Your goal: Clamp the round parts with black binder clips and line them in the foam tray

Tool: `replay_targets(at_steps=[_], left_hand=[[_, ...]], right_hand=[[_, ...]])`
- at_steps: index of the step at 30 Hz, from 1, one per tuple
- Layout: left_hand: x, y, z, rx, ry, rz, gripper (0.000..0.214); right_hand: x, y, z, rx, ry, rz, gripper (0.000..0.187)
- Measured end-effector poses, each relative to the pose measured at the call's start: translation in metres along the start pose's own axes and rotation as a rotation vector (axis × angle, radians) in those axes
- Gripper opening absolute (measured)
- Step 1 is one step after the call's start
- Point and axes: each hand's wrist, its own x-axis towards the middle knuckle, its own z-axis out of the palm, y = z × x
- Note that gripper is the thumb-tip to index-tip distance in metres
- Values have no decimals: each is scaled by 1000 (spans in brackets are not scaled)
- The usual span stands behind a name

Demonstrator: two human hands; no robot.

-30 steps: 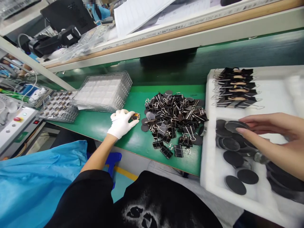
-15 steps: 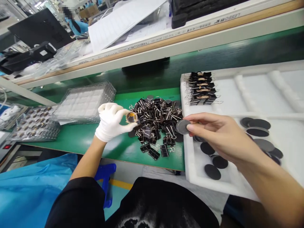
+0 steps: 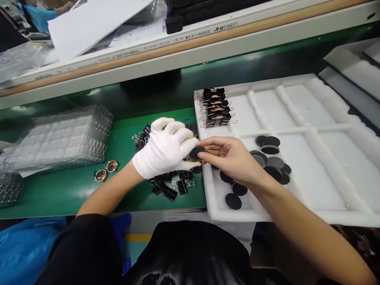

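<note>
My left hand, in a white glove, and my bare right hand meet above the green bench, both pinching one stacked piece: a dark round disc on a small gold-rimmed round part. Under my left hand lies a pile of black binder clips, mostly hidden by the glove. Several more dark discs lie in the near left compartment of the white foam tray, just right of my right hand.
A row of clipped assemblies sits at the tray's far left corner. Two gold-rimmed round parts lie on the bench beside a stack of clear blister trays. A shelf rail runs across the back.
My hands have come together: the right brought its dark disc left onto the gold-rimmed part held by the left. The view has swung right, showing more of the foam tray.
</note>
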Motion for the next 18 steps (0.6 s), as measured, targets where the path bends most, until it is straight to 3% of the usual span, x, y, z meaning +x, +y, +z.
replay_targets(at_steps=[3,6,8,11,15,18], left_hand=[[3,5,-6,-306,-105,-220,64],[5,10,-10,-619,-157,-461,40],[5,9,-10,-699,-159,-543,30],[2,-1,-8,-735,-34,-636,27],[-3,-17,-11,-832,108,-732,26],[-6,-22,-17,-845,110,-725,28]], right_hand=[[4,4,4,102,79,-35,43],[6,7,12,109,79,-70,42],[3,9,15,20,108,-112,40],[-3,13,17,-412,135,-280,36],[-8,22,18,-1156,-100,-397,16],[-8,27,20,-1272,-179,-415,19]])
